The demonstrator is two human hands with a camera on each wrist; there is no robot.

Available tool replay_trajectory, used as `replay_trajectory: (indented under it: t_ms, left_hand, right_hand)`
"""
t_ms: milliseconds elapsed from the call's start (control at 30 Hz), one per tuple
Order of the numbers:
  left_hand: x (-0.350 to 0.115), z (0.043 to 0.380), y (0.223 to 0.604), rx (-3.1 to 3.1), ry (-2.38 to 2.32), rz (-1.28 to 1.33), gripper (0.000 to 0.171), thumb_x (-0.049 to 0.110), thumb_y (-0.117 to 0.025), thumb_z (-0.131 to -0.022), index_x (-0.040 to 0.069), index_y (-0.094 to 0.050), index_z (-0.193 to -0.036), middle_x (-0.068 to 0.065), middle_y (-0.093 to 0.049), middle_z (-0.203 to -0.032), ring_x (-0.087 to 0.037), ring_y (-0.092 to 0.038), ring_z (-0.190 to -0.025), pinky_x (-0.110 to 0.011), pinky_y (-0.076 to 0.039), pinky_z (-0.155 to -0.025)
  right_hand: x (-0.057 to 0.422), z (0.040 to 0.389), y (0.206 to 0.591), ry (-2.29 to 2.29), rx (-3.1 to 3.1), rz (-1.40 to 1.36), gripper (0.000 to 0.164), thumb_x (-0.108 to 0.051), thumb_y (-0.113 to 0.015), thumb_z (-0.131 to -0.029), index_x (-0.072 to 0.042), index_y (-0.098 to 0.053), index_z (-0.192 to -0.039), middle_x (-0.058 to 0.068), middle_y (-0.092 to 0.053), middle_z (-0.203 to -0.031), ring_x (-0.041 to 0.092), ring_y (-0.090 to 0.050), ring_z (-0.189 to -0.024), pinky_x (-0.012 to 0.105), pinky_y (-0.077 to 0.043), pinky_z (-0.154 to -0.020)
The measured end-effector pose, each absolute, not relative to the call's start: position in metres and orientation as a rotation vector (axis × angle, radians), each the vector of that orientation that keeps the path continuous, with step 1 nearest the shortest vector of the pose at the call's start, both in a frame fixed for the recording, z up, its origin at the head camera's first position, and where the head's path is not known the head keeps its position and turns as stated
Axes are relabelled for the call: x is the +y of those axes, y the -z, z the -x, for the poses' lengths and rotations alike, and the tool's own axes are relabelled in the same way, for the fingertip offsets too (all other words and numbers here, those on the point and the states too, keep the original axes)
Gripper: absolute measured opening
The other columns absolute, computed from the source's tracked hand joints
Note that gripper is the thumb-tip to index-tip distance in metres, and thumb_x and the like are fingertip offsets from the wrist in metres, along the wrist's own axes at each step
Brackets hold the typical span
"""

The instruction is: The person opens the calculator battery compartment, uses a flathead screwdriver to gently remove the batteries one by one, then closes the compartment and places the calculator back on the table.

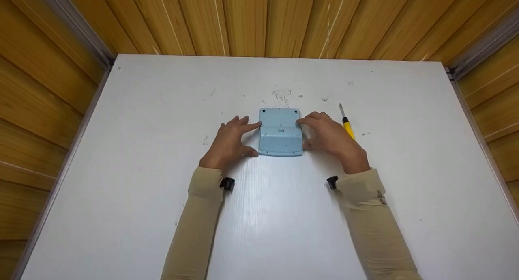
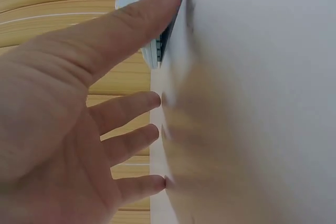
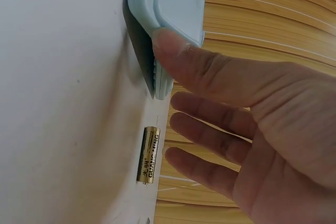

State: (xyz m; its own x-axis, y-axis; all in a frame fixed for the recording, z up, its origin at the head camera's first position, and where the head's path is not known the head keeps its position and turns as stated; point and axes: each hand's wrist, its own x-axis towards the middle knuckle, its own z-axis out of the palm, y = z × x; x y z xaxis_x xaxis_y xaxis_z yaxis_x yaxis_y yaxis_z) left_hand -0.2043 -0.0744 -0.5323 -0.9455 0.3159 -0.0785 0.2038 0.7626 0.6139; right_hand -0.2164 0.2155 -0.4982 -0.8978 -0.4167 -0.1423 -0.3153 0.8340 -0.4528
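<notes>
A light blue calculator [image 1: 279, 123] lies back side up on the white table, its battery cover towards the person. My left hand [image 1: 229, 144] is at its left edge, with the index fingertip against the side and the thumb near the lower corner. In the left wrist view, the left thumb [image 2: 126, 30] lies along the edge while the other fingers are spread. My right hand [image 1: 330, 136] touches the opposite edge with index finger and thumb. A gold and black battery [image 3: 149, 155] lies beyond that thumb, hidden behind the hand in the head view.
A screwdriver [image 1: 347, 126] with a yellow and black handle lies just right of the right hand. Dark scuff marks spot the white tabletop [image 1: 259, 215]. Wood-patterned panels [image 1: 284, 22] rise behind the table's far edge and along both sides.
</notes>
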Motion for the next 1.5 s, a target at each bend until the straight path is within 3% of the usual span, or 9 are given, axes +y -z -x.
replay_trajectory:
  t_ms: [367,733,1033,1200,1333,1500]
  left_hand:
    - [-0.073,0.205,0.539,2.820,-0.946,-0.390,0.092,0.020,-0.102,-0.070,0.026,-0.061,-0.152,-0.011,-0.045,-0.164,-0.036,-0.028,-0.158,-0.064,-0.011,-0.125]
    - [-0.073,0.206,0.538,2.849,-0.926,-0.436,0.090,0.023,-0.100,-0.070,0.025,-0.061,-0.151,-0.007,-0.052,-0.159,-0.036,-0.035,-0.154,-0.066,-0.014,-0.124]
    - [-0.080,0.205,0.537,2.775,-0.989,-0.477,0.088,0.033,-0.096,-0.072,0.029,-0.059,-0.152,-0.005,-0.047,-0.163,-0.030,-0.030,-0.158,-0.062,-0.007,-0.126]
    - [-0.083,0.205,0.537,2.718,-1.082,-0.558,0.083,0.040,-0.093,-0.076,0.031,-0.060,-0.152,-0.006,-0.046,-0.165,-0.029,-0.028,-0.158,-0.061,-0.008,-0.127]
    - [-0.083,0.206,0.538,2.652,-1.199,-0.581,0.075,0.043,-0.089,-0.085,0.030,-0.060,-0.152,-0.004,-0.045,-0.165,-0.028,-0.027,-0.158,-0.057,-0.012,-0.127]
    - [-0.084,0.205,0.537,2.573,-1.339,-0.492,0.066,0.058,-0.075,-0.095,0.036,-0.056,-0.155,0.002,-0.043,-0.166,-0.023,-0.026,-0.158,-0.055,-0.018,-0.126]
  right_hand:
    - [0.211,0.216,0.507,0.566,2.780,0.563,0.074,-0.002,-0.091,-0.084,-0.008,-0.060,-0.151,0.018,-0.053,-0.153,0.040,-0.047,-0.143,0.054,-0.041,-0.116]
    - [0.220,0.221,0.511,0.598,2.837,0.666,0.072,-0.006,-0.095,-0.080,-0.009,-0.066,-0.145,0.016,-0.063,-0.143,0.036,-0.055,-0.133,0.051,-0.045,-0.113]
    - [0.232,0.224,0.508,0.783,2.751,0.638,0.068,-0.007,-0.094,-0.081,-0.013,-0.069,-0.144,0.011,-0.066,-0.141,0.033,-0.055,-0.136,0.050,-0.041,-0.116]
    - [0.242,0.226,0.504,0.978,2.703,0.588,0.065,-0.003,-0.091,-0.083,-0.014,-0.070,-0.143,0.010,-0.067,-0.139,0.032,-0.055,-0.137,0.050,-0.041,-0.115]
    - [0.248,0.228,0.503,1.061,2.700,0.607,0.055,0.001,-0.083,-0.090,-0.010,-0.070,-0.142,0.013,-0.067,-0.138,0.033,-0.057,-0.134,0.050,-0.043,-0.113]
    - [0.250,0.229,0.505,1.141,2.691,0.607,0.045,-0.001,-0.076,-0.097,-0.007,-0.070,-0.141,0.013,-0.069,-0.133,0.034,-0.062,-0.126,0.052,-0.048,-0.106]
